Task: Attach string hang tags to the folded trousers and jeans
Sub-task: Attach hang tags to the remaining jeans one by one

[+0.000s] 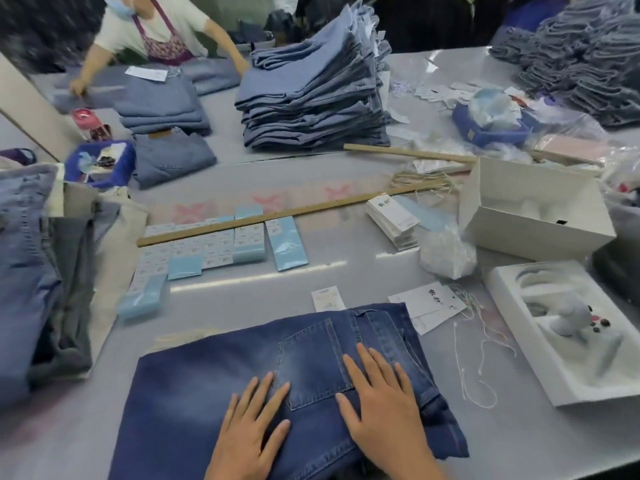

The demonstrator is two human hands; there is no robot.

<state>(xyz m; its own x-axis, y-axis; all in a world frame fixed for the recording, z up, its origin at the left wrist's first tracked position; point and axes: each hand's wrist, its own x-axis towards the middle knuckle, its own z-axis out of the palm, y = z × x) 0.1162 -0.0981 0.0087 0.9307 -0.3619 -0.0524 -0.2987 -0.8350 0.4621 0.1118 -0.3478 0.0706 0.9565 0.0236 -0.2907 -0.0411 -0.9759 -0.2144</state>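
A folded pair of dark blue jeans [214, 382] lies on the grey table in front of me, back pocket up. My left hand [252, 427] rests flat on the denim just left of the pocket, fingers spread. My right hand [377, 400] lies flat on the pocket's right side near the waistband. A white hang tag [426, 304] with its string [474, 358] sits beyond the waistband at the right. A smaller tag [327, 297] lies past the jeans' top edge. A stack of white hang tags [393, 216] stands further back.
Light blue label sheets [211, 251] and a wooden ruler [284, 213] lie mid-table. White boxes [533, 209] and a foam tray [568, 327] stand right. Jeans piles [311, 95] sit behind and at the left [31, 271]. Another person [152, 32] works at the far left.
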